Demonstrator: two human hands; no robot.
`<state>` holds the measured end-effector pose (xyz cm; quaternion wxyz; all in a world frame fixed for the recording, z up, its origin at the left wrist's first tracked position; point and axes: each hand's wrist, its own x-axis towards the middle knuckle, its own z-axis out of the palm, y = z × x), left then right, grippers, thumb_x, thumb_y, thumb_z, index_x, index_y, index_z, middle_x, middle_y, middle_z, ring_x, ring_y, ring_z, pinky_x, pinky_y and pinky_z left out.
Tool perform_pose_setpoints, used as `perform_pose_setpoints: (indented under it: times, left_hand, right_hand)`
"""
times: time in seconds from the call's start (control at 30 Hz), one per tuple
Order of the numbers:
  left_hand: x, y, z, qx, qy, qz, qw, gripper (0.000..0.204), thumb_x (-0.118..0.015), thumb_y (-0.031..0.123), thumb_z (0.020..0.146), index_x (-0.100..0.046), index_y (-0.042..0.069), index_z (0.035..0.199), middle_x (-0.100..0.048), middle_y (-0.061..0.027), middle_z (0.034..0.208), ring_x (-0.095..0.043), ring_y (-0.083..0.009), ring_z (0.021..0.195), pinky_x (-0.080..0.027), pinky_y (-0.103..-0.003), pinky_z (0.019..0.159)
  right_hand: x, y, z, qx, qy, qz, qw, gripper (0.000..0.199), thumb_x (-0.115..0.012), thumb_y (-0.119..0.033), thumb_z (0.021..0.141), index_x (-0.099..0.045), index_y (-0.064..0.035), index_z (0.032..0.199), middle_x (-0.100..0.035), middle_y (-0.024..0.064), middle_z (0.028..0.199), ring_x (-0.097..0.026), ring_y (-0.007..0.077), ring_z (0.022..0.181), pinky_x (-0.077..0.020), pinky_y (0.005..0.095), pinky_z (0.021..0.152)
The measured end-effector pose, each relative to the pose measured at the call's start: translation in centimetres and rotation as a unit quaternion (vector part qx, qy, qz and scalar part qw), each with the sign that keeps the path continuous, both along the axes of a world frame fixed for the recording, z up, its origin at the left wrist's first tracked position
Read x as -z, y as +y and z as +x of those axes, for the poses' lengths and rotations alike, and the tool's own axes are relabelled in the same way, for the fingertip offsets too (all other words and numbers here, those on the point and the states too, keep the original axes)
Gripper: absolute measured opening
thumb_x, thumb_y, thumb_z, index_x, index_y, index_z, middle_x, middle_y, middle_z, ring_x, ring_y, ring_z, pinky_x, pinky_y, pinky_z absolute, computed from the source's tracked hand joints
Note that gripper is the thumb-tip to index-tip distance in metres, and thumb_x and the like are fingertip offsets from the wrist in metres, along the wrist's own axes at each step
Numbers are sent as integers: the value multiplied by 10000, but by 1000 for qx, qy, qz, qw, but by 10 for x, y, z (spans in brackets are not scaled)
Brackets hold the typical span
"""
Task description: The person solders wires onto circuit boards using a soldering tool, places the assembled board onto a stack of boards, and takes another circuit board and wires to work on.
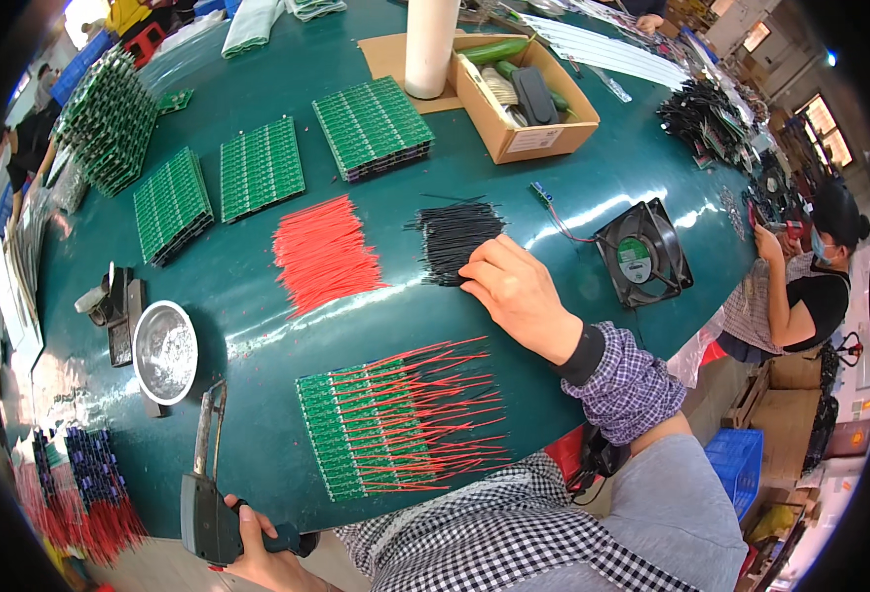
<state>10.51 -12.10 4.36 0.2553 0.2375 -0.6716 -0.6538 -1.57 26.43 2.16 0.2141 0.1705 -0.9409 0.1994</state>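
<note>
Here's the left hand (pixel 262 557), closed firmly round the soldering gun (pixel 204 518) at the table's (pixel 252 434) near edge! Up at the black wires (pixel 459 232), the right hand (pixel 526 304) has its fingertips bunched, whether pinching one I can't tell, and between the hands lies the green board panel (pixel 344 449), red wires (pixel 459 414) fanning rightward.

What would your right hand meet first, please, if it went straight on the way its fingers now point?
Most likely the black wires: the fingertips of the right hand are at the bundle's near edge, though depth makes actual contact hard to tell.
</note>
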Motion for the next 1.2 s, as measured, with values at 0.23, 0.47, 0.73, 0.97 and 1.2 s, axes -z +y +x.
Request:
perform_pose_setpoints:
  times: [0.23, 0.47, 0.73, 0.97, 1.2]
  left_hand:
    - [-13, 16, -4, 8, -20, 20, 1000, 205, -747, -117, 785, -671, -81, 972, -629, -95, 783, -496, -136, 570, -389, -249, 506]
    - [-13, 19, -4, 18, -24, 18, 999, 187, -739, -110, 797, -666, -86, 968, -631, -97, 788, -503, -132, 577, -389, -245, 505]
    - [7, 0, 3, 14, -24, 7, 1000, 227, -701, -76, 854, -623, -77, 1067, -654, -125, 923, -501, -111, 578, -375, -240, 492]
    - [4, 2, 5, 3, 2, 6, 1000, 373, -669, -102, 850, -590, -105, 1214, -697, -193, 1102, -508, -95, 574, -358, -212, 463]
    - [-5, 14, 15, -46, -44, 43, 997, 383, -668, -108, 842, -582, -102, 1215, -690, -205, 1110, -509, -99, 571, -370, -210, 458]
  right_hand:
    - [8, -3, -3, 18, 53, 18, 998, 80, -693, -18, 788, -627, -39, 827, -556, 78, 849, -568, 249, 826, -497, 361, 713]
    - [4, -1, -2, 24, 27, 79, 996, 181, -638, 11, 778, -602, -26, 951, -530, 91, 895, -563, 257, 855, -509, 362, 720]
    - [-25, -10, 0, 4, -8, 46, 999, 194, -627, 26, 780, -588, -21, 964, -523, 95, 921, -566, 268, 848, -524, 362, 743]
    - [-65, -53, -14, -110, -27, 250, 962, 160, -692, -102, 721, -641, -27, 853, -577, 75, 847, -605, 219, 849, -506, 318, 696]
    - [-49, -92, -32, -141, -102, 399, 900, 124, -709, -102, 661, -672, -28, 754, -609, 72, 789, -617, 210, 807, -510, 318, 668]
